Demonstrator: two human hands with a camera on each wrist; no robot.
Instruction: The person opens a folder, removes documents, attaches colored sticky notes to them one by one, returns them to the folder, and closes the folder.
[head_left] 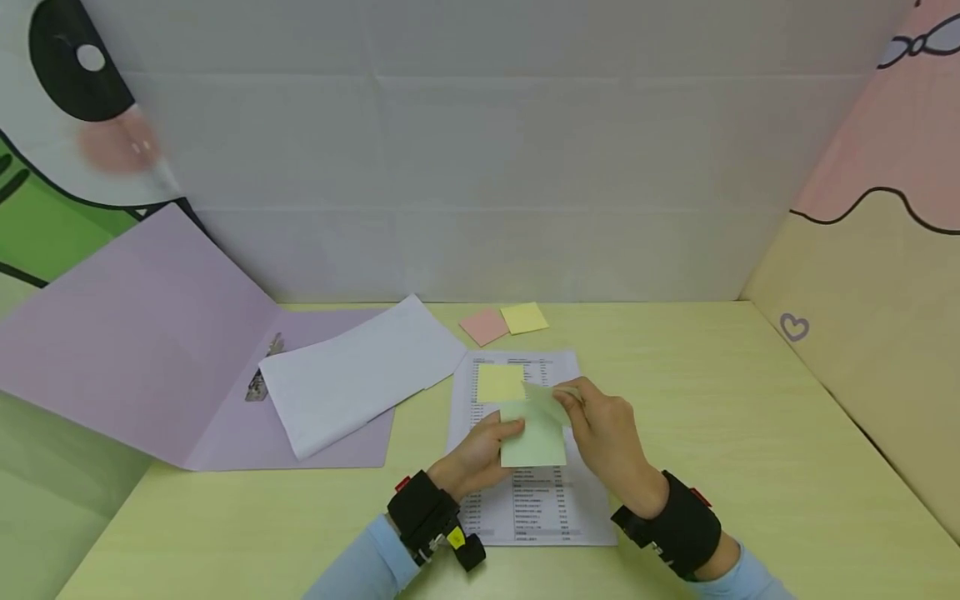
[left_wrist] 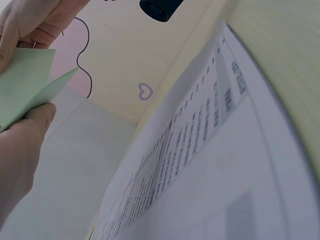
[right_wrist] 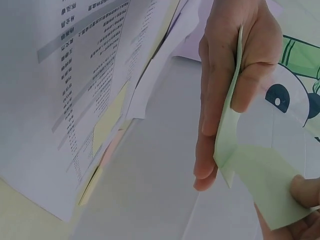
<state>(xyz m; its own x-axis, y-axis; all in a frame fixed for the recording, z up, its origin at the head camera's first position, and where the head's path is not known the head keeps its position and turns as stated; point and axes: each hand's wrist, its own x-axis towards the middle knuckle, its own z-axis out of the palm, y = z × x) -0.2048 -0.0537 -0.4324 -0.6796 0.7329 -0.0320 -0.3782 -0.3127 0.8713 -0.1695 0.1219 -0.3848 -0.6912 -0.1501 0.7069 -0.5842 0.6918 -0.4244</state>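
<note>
A pad of pale green sticky notes is held over a printed sheet. My left hand grips the pad from its left side, thumb on top and fingers underneath. With thumb and fingertips, my right hand pinches the top green note by its upper right corner; the note bends up from the pad. In the right wrist view the lifted note stands away at an angle while its other edge meets the pad. A yellow sticky note lies on the sheet's upper part.
An open purple folder stands at the left, with a metal clip near its fold. White folded paper lies across it, reaching toward the printed sheet. Pink and yellow sticky pads sit behind the sheet.
</note>
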